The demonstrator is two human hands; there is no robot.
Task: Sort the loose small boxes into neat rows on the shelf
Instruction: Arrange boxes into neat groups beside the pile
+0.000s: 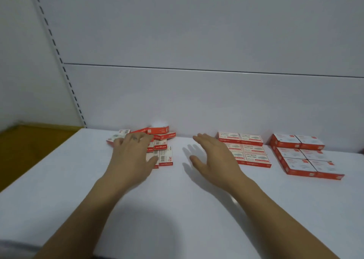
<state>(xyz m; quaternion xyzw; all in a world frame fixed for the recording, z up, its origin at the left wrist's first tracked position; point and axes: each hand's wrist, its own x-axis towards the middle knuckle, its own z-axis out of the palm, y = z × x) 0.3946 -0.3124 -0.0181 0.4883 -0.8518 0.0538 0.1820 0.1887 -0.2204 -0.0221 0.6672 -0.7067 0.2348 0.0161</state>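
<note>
- Loose boxes (163, 146): a jumbled heap at the back left of the shelf (177, 199), some tilted, some overlapping.
- Left hand (132, 152): lies on the heap, fingers spread and relaxed, gripping nothing.
- Right hand (212, 154): flat and wide above bare shelf just right of the heap, holding nothing.
- Step in hand, as judged: squaring the heap. Steady it with the left hand and bring the right palm against its right edge. Lay tilted boxes flat before pushing, or they may ride up.
- Obstruction: the middle block (250, 150) lies just beside the right hand, and a sweep could disturb it. The far block (303, 156) is well apart.
- The back wall (197, 101) offers a straight stop.
</note>
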